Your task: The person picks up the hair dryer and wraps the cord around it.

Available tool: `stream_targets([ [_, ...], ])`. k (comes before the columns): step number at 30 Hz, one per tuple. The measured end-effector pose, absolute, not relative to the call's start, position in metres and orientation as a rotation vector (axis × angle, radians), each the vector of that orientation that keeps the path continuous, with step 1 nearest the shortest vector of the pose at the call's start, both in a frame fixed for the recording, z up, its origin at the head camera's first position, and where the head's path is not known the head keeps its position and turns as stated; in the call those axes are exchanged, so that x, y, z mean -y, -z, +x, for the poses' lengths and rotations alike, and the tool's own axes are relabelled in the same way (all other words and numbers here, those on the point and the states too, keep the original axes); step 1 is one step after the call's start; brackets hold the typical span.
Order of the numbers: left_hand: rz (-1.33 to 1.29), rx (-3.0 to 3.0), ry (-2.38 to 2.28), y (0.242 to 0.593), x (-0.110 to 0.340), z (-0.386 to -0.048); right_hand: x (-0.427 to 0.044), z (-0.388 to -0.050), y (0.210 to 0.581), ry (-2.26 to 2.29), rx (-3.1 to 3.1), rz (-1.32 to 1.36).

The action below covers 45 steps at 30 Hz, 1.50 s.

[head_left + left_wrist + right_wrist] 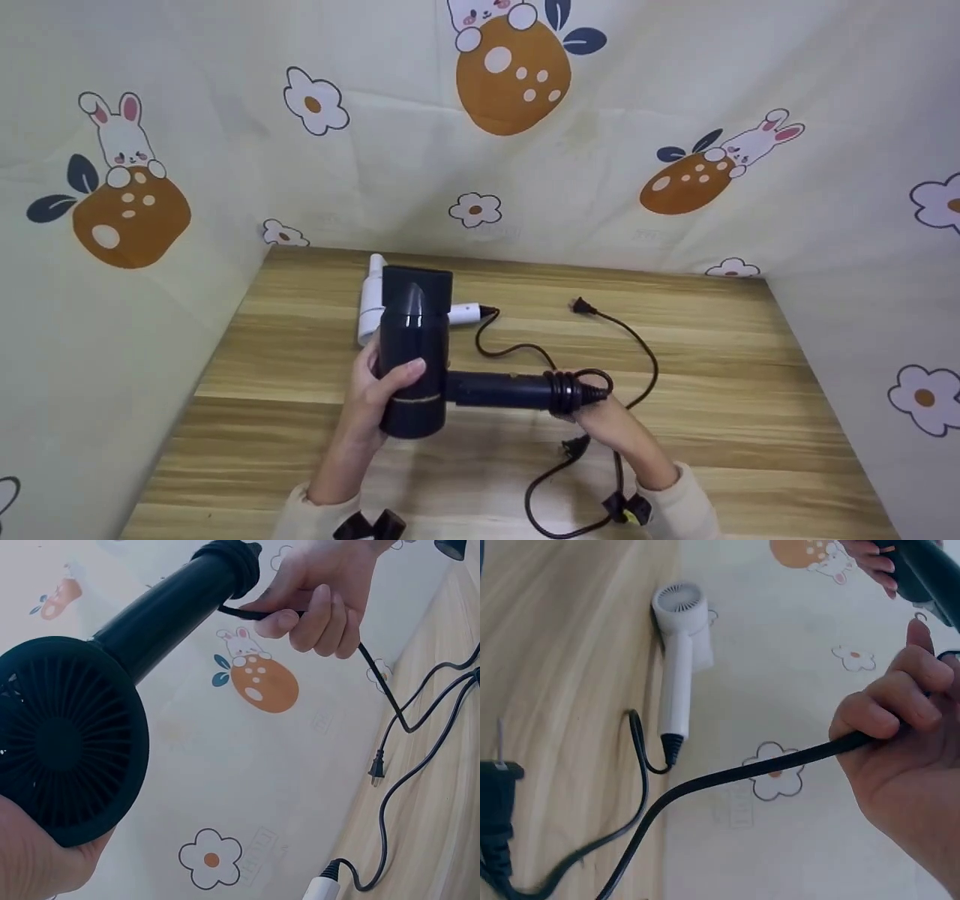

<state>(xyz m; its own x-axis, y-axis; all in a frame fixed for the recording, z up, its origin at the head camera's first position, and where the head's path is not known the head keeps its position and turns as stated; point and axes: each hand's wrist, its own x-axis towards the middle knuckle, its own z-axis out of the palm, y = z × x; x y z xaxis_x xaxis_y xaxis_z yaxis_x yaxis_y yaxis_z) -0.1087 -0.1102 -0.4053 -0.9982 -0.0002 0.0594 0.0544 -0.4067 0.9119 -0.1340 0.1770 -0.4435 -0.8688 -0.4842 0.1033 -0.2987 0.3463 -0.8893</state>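
A dark hair dryer with a flat nozzle is held above the table, its nozzle toward the far wall and its handle to the right. My left hand grips the barrel, thumb across the top. Several turns of black cord are wound round the handle's end. Beside that end, my right hand has its fingers curled round the cord, which hangs down from the fist in the right wrist view. The round, slotted rear grille of the dryer faces the left wrist camera.
On the wooden table behind the dark dryer lies a white hair dryer, partly hidden in the head view. One black plug lies toward the back; another plug is near the right forearm. A printed cloth surrounds the table's back and sides.
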Motion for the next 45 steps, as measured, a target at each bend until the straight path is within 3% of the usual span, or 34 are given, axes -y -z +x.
stream_targets([
  [4,0.014,1.695,2.557,0.404,0.108,-0.110,-0.164,-0.127,0.445,1.661,-2.357,-0.497],
  [8,0.088,1.678,2.509,0.403,0.106,-0.110,-0.153,-0.123,0.446,1.676,-2.487,-0.697],
  [17,0.203,1.652,2.397,0.400,0.107,-0.114,-0.150,-0.115,0.442,1.243,-3.042,-1.112],
  [29,0.231,1.722,2.325,0.408,0.108,-0.120,-0.150,-0.116,0.428,1.232,-3.022,-1.570],
  [36,0.214,1.820,2.316,0.410,0.108,-0.120,-0.158,-0.116,0.418,1.169,-3.061,-1.686],
  [45,0.107,1.949,2.244,0.409,0.106,-0.118,-0.170,-0.122,0.400,0.995,-3.132,-1.611],
])
